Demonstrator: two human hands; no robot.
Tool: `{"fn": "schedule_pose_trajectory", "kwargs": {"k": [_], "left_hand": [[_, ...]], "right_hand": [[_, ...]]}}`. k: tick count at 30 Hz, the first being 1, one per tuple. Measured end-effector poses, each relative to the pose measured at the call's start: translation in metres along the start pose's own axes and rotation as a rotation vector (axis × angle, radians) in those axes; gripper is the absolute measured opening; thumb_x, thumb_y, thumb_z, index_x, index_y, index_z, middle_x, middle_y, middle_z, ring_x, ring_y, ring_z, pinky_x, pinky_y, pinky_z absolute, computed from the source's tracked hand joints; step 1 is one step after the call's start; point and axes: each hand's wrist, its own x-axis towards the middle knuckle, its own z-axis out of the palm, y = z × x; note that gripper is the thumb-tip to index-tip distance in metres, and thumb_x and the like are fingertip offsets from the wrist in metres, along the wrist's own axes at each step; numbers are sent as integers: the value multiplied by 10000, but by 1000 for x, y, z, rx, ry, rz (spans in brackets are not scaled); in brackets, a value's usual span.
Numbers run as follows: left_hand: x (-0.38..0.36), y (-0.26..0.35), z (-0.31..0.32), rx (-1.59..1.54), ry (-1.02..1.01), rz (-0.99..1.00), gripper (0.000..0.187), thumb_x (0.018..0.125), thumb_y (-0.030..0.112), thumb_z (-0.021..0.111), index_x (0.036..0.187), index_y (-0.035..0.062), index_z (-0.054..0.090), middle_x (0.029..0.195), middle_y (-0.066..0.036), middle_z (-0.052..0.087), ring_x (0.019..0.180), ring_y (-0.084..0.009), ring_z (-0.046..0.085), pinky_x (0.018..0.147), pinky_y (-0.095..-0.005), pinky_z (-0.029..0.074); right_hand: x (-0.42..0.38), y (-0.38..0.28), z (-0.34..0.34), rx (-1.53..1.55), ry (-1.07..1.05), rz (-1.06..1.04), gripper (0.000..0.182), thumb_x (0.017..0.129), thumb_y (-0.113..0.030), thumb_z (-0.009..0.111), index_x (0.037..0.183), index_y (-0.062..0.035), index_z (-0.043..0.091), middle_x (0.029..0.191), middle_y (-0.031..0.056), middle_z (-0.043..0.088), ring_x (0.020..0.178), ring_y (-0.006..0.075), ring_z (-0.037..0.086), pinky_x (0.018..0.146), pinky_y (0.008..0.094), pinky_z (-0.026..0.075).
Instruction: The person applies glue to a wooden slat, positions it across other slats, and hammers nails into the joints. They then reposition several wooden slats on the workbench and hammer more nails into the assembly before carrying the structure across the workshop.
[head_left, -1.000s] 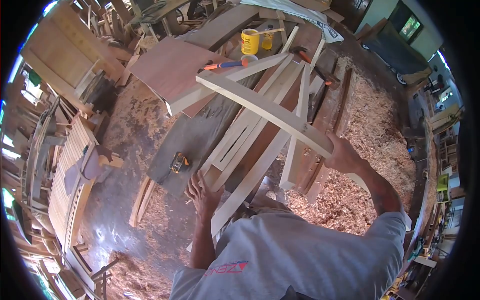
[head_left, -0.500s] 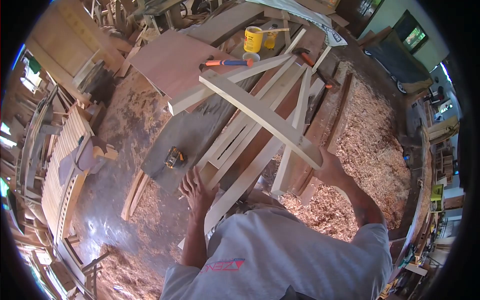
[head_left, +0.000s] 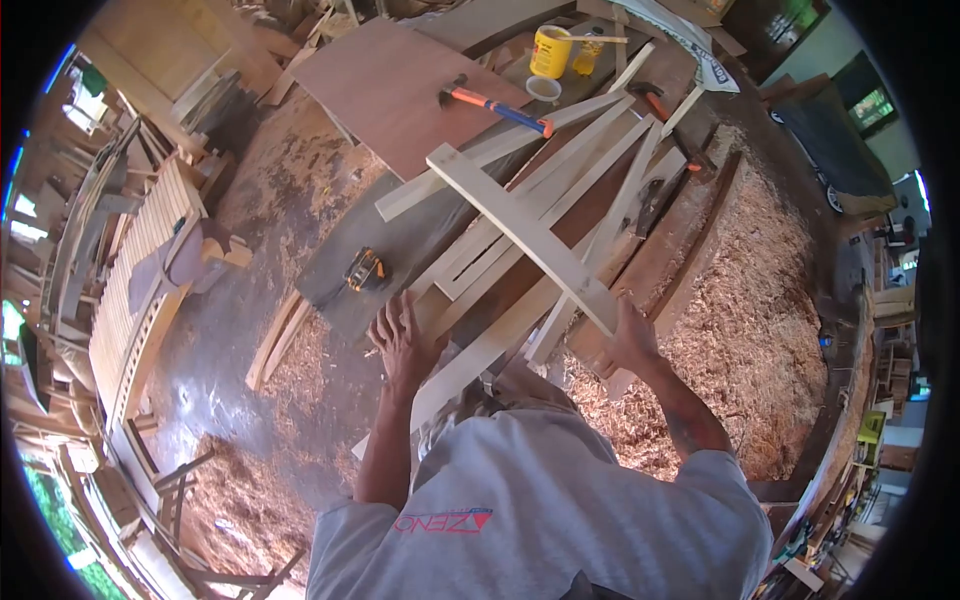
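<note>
Pale curved wooden slat (head_left: pixel 520 235), lying across the pale wooden frame (head_left: pixel 520 270) on the workbench (head_left: pixel 400 250), being clamped by right hand (head_left: pixel 630 340), left hand (head_left: pixel 403 340) pressing flat, possibly slipping sideways.

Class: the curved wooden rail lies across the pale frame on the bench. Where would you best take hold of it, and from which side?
Probably at the free near end of the curved wooden rail, from the right, where the right hand grips it. That end overhangs the pale frame, so fingers can wrap its narrow edge.
</note>
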Motion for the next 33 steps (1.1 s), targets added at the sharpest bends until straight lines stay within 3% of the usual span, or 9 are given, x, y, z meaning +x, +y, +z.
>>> {"fn": "schedule_pose_trajectory", "kwargs": {"k": [4,6,10,13,16,18,19,31,33], "left_hand": [[2,-4,-7,-20,-71,-4,1022,730,503,776,1515,90,270,1475,-209,325,1346,-410,295,1096,-584,182],[4,-12,-10,-206,-38,54,913,757,465,770,1477,93,352,1451,-193,358,1323,-401,324,1091,-567,199],[13,6,-14,-211,76,12,788,779,448,763,1404,83,453,1408,-180,405,1296,-392,355,1080,-542,233],[43,21,-9,-274,88,161,665,805,363,769,1356,93,513,1391,-141,435,1326,-356,354,1090,-528,235],[80,26,7,-256,134,133,609,771,326,798,1265,46,577,1316,-175,522,1232,-377,465,1057,-485,330],[104,4,27,-628,-292,-116,533,758,251,803,1203,22,617,1230,-197,607,1147,-392,557,1003,-446,420],[108,3,28,-590,-275,-66,522,757,242,801,1183,-4,628,1171,-240,638,1102,-408,596,955,-430,468],[80,8,7,-426,-306,79,692,813,376,751,1345,8,506,1310,-251,526,1224,-451,472,1023,-521,387],[59,22,-2,-96,-144,226,718,818,388,747,1384,45,468,1349,-238,487,1251,-461,426,1036,-554,353]], "right_hand": [[0,-1,6,-24,138,-87,628,724,-100,705,1254,6,385,1151,296,560,1067,490,560,897,537,474],[-1,-2,5,-19,159,-105,620,732,-102,705,1252,3,383,1152,294,559,1065,491,561,892,539,474],[-3,-7,10,-28,204,-75,660,734,-120,720,1283,-4,373,1172,275,564,1079,467,568,893,524,483],[-4,-7,18,-54,243,-43,656,738,-141,728,1288,-20,392,1174,258,571,1084,446,573,902,509,485],[-4,-7,23,-61,262,-2,627,739,-150,721,1279,-38,422,1163,237,581,1081,429,579,913,499,482],[-4,-5,26,-46,299,16,608,737,-144,711,1271,-46,437,1152,227,585,1078,423,581,917,498,480],[-2,-4,27,-35,332,-15,602,732,-128,695,1272,-41,442,1146,220,588,1073,416,583,917,496,480],[-13,-4,27,-46,314,20,629,745,-78,635,1340,-16,440,1162,244,597,1095,436,574,935,510,471],[-9,-7,23,-40,331,-2,632,746,-81,637,1342,-13,438,1167,245,596,1097,434,575,945,508,467]]}}
